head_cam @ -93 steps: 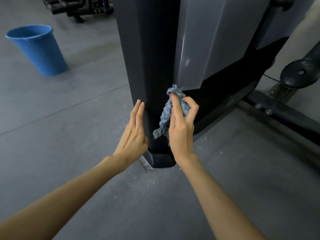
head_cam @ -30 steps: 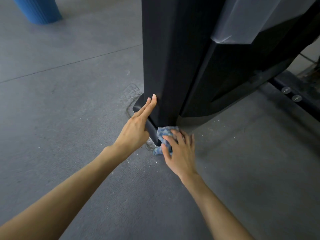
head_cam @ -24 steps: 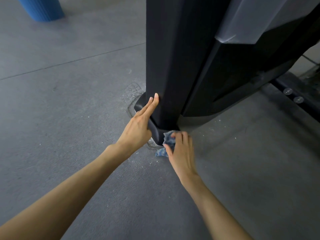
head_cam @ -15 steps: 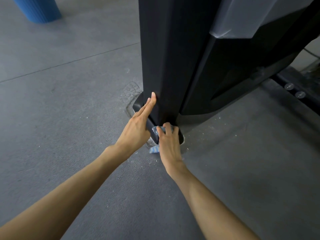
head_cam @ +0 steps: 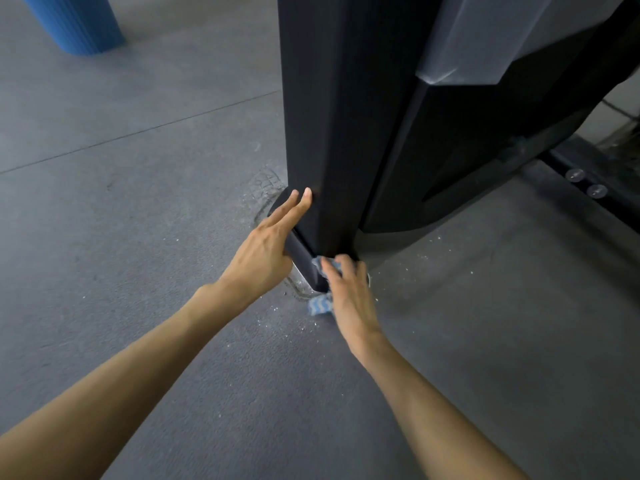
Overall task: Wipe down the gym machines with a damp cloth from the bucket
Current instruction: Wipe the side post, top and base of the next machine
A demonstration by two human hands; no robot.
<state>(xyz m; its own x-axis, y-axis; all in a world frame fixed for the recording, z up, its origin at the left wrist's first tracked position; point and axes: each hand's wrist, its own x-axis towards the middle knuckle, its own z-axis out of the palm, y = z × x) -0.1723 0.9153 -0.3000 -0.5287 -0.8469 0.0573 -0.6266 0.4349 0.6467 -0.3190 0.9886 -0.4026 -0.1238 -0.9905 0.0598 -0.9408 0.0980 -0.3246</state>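
Cloth clutched in right grip at machine base; left grip flat; bucket cropped

Legible text: none | gym machine column: no label readable | blue bucket: no marking readable

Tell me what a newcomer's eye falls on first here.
The tall black machine column fills the upper middle. At its base the right hand holds a blue cloth against it, while the left hand rests straight-fingered on the column's left side. A blue bucket stands at top left.
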